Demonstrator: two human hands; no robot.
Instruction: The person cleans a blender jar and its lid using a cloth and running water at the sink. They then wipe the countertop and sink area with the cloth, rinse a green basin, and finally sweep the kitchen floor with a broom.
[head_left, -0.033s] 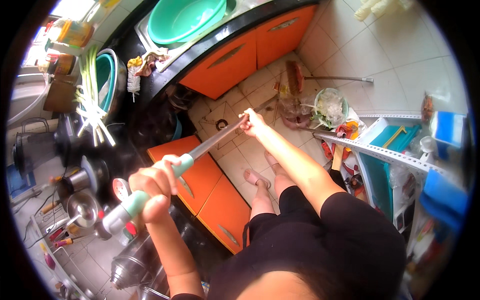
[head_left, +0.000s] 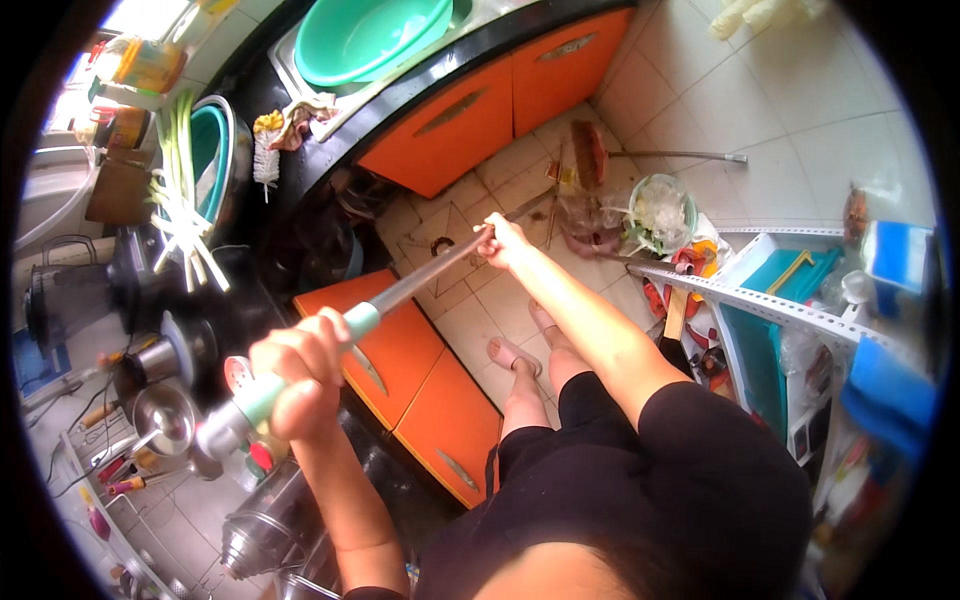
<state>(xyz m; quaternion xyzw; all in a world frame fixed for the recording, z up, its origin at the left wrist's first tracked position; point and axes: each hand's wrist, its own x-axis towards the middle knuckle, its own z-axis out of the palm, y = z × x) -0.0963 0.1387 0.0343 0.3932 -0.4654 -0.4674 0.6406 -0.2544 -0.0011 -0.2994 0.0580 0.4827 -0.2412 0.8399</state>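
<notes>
I hold a long grey metal pole point(head_left: 425, 278) with a mint-green grip slantwise across my front. My left hand point(head_left: 300, 375) is wrapped round the green grip near the upper end. Farther down, my right hand point(head_left: 503, 243) is closed round the bare metal. The pole runs on toward the tiled floor beyond my right hand; its lower end is too indistinct to tell what it carries. Near that end lie a reddish-brown broom head point(head_left: 588, 152) and a pinkish dustpan point(head_left: 592, 243). A bin point(head_left: 690, 212) lined with a clear bag stands close by, with scraps in it.
Orange cabinets point(head_left: 440, 135) line the left and far sides under a black counter. On it are a green basin point(head_left: 345, 60), spring onions point(head_left: 175, 190) and a steel ladle point(head_left: 165, 420). A white perforated shelf rack point(head_left: 780, 300) stands at right. My pink slippers point(head_left: 515, 355) are on the floor.
My left hand and the pole's upper end have shifted slightly left and down. My right hand has moved very slightly left, still gripping the pole.
</notes>
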